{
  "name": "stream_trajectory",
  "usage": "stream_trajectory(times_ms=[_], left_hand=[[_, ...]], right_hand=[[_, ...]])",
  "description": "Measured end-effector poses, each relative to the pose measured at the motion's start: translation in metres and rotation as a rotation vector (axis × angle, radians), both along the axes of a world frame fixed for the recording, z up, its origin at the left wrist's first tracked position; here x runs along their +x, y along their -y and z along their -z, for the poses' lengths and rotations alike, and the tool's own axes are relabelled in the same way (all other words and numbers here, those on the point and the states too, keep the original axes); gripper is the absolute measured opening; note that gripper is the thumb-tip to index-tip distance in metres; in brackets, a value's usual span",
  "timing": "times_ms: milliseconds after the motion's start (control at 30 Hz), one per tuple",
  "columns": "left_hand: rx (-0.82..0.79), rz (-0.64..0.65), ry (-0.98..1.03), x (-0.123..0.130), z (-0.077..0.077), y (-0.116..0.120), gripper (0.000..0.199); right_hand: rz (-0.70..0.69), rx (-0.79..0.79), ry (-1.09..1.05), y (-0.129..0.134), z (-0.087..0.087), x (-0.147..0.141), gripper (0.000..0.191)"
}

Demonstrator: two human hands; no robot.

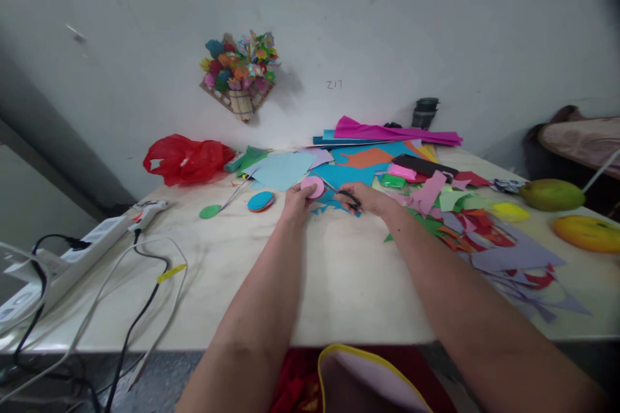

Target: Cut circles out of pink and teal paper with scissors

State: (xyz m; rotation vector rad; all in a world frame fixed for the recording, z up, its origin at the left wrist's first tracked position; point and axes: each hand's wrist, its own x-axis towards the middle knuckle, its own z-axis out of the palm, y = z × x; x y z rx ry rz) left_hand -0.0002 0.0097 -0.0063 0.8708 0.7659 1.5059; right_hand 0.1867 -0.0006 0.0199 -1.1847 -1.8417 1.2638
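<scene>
Between its thumb and fingers, my left hand [299, 199] pinches a pink paper circle [314, 188] above the table. My right hand [361, 197] is closed around a pair of scissors [349, 199] with black handles; the blades point left toward the circle's edge. Whether the blades touch the paper I cannot tell. Small blue paper scraps [334, 206] lie under and between both hands. Left of my left hand is a stack of round paper pieces [261, 201], blue on top. Farther left lies a green paper circle [210, 211].
Blue and orange paper sheets [363, 157] lie behind my hands. Coloured offcuts [484, 239] and two mangoes [552, 195] are at the right. A red plastic bag [186, 158] sits at the back left, a power strip [92, 245] with cables at the left edge.
</scene>
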Motion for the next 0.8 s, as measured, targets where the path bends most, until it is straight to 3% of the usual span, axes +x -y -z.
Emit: stream_trajectory(times_ms=[800], left_hand=[[0.009, 0.036, 0.005, 0.0009, -0.0002, 0.0015, 0.027]], right_hand=[[-0.004, 0.009, -0.028, 0.0012, 0.0014, -0.0024, 0.026]])
